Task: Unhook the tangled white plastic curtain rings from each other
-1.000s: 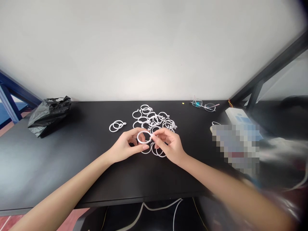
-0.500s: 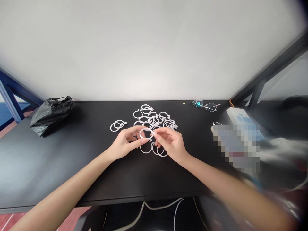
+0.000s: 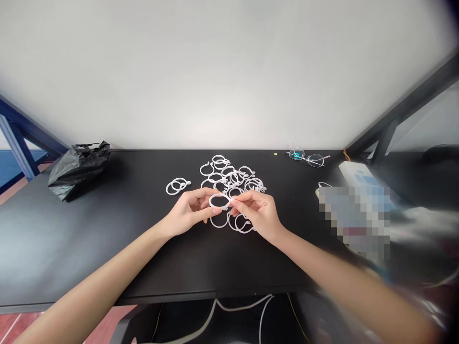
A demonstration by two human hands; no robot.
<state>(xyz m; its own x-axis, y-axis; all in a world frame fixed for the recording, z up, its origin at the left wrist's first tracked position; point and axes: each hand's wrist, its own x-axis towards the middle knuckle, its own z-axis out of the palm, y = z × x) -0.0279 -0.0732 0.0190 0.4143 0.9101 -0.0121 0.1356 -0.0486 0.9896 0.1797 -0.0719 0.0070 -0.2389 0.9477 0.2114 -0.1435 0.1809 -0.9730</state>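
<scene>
No legible text, label, brand, number or sign anywhere in view. The white box with blue printed patches [image 3: 355,174], far right on the black tabletop [image 3: 107,239], carries markings too small and blurred to read. Just nearer than it, a pixelated blur patch [image 3: 356,220] hides whatever lies there. The crumpled black plastic bag [image 3: 79,165], far left, shows no print. The white plastic rings [image 3: 233,179] at centre are plain, unmarked.
</scene>
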